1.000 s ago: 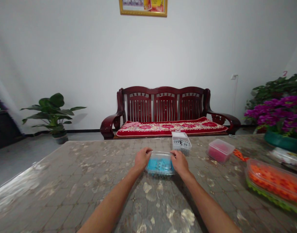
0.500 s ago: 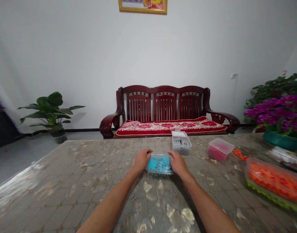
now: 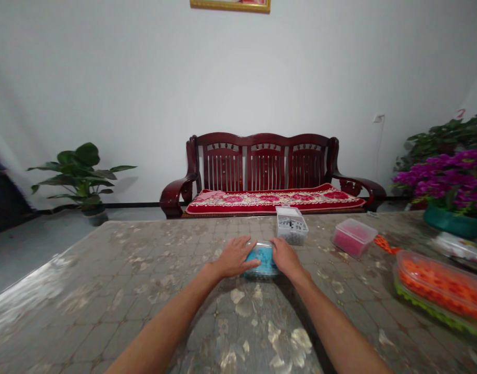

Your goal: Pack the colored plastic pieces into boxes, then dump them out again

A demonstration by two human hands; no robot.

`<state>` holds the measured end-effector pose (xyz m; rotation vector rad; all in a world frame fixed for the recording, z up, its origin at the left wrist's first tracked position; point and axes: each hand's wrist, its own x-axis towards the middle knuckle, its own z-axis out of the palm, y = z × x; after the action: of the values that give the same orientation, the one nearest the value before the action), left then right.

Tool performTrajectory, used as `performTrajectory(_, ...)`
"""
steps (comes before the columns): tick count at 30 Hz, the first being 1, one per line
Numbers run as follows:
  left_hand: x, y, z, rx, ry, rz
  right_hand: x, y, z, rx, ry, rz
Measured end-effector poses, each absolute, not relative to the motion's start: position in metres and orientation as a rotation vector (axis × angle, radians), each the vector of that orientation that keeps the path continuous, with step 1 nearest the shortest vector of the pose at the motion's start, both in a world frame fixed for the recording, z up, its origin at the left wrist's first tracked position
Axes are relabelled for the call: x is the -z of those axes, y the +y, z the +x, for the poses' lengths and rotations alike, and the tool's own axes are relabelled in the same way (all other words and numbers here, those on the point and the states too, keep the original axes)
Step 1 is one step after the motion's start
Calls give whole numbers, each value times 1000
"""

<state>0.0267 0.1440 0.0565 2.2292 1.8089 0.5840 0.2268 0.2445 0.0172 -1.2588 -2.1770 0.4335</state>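
A clear plastic box (image 3: 265, 261) of blue pieces sits near the middle of the table, its lid on. My left hand (image 3: 234, 257) lies across the box's left side, with the fingers over the lid and hiding that part. My right hand (image 3: 285, 257) grips the right side. Just behind the box stands a small clear container (image 3: 291, 228) of black and white pieces, close to my right hand but apart from it.
A pink-filled plastic box (image 3: 353, 238), an orange strip (image 3: 385, 244) and a lidded tray of orange pieces (image 3: 437, 285) lie on the right of the patterned table (image 3: 106, 270). A flower pot (image 3: 452, 221) stands at the right. A dark red wooden sofa (image 3: 265, 171) stands beyond the table.
My left hand has slid rightward onto the box's lid, covering more of it. The whole view has tilted slightly upward, and the right hand stays at the box's right side.
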Motion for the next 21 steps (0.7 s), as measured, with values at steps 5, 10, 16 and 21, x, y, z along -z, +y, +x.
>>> performTrajectory(5, -59, 145, 21, -515, 1727, 2232, -15, 249, 225, -491, -2149, -1202)
performTrajectory(10, -71, 153, 17, -518, 1705, 2164, -25, 260, 225, -594, -2117, -1144)
performTrajectory(16, -81, 163, 15, -527, 1704, 2070, -46, 246, 241, -606, -2074, -949)
performTrajectory(21, -80, 165, 16, -544, 1706, 2032, -46, 212, 255, -422, -2200, -725)
